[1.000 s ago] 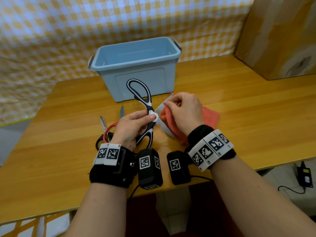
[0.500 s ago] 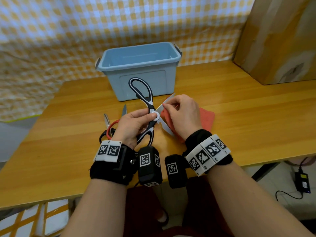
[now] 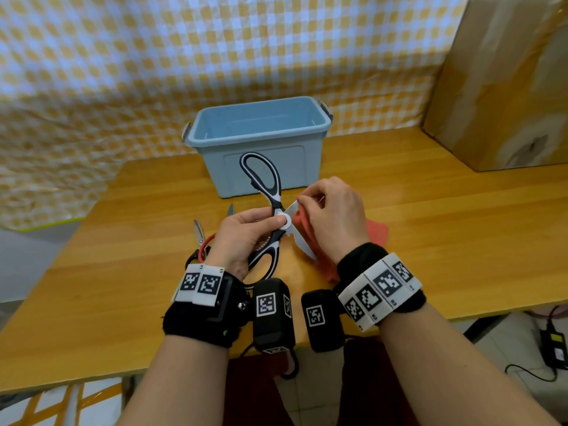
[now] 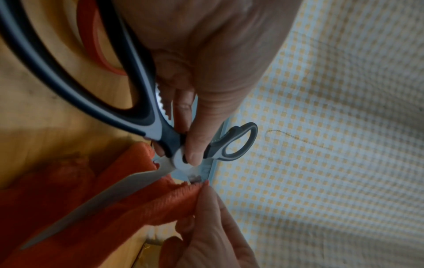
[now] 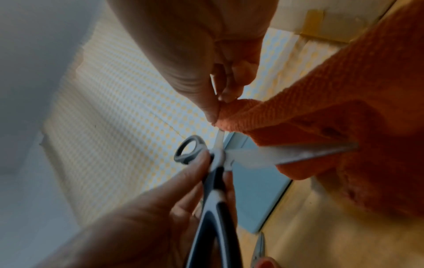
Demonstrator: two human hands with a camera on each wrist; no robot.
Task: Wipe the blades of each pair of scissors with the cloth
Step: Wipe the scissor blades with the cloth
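Large black-and-white kitchen scissors [image 3: 270,210] are spread wide above the table. My left hand [image 3: 246,235] grips them at the pivot, thumb on the white pivot disc [image 4: 181,159], fingers curled round the lower handle. My right hand [image 3: 329,216] pinches the orange cloth [image 3: 302,222] around the upper blade [image 5: 219,139]. The lower blade [image 4: 96,199] lies bare against the cloth. A second pair with red handles [image 3: 204,244] lies on the table behind my left hand, mostly hidden.
An empty light-blue plastic bin [image 3: 261,142] stands just beyond the scissors. A large cardboard box [image 3: 504,84] sits at the back right. The wooden table [image 3: 445,235] ends close to my wrists. A checked cloth [image 3: 123,72] hangs behind.
My right hand with the cloth has slid outward along the upper blade, covering its tip. The left hand keeps the same grip; the camera view has shifted slightly.
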